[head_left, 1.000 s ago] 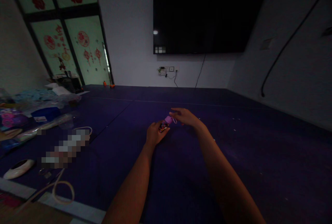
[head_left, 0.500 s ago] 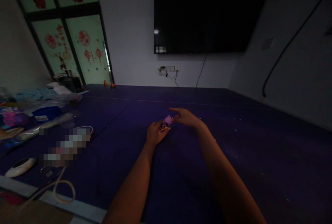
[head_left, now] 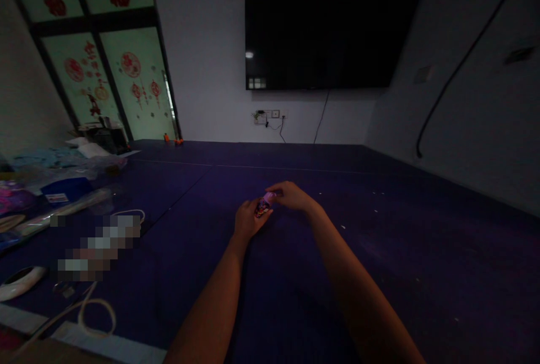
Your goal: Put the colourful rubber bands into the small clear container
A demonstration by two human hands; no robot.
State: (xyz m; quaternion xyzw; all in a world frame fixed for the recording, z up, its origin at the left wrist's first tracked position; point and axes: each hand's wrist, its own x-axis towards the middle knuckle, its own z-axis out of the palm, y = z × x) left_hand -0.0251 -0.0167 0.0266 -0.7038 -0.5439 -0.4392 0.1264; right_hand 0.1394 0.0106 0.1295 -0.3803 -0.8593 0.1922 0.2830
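Both arms reach out over a dark purple floor mat [head_left: 379, 251]. My left hand [head_left: 247, 220] is closed around a small container with a colourful printed body and a pink cap [head_left: 264, 205]. My right hand [head_left: 289, 196] has its fingers curled on the pink cap end. The room is dim and the container is too small to read.
A cluttered pile of bags and packets [head_left: 50, 189] lies at the left. A white cable loop [head_left: 95, 313] and a white curved object [head_left: 19, 284] lie near the mat's front left edge. A large dark TV [head_left: 333, 32] hangs on the far wall. Decorated glass doors [head_left: 105, 66] stand at back left.
My right hand, with fingers stretched out half a second ago, has closed onto the pink cap. The left hand keeps its hold. The view has shifted slightly.
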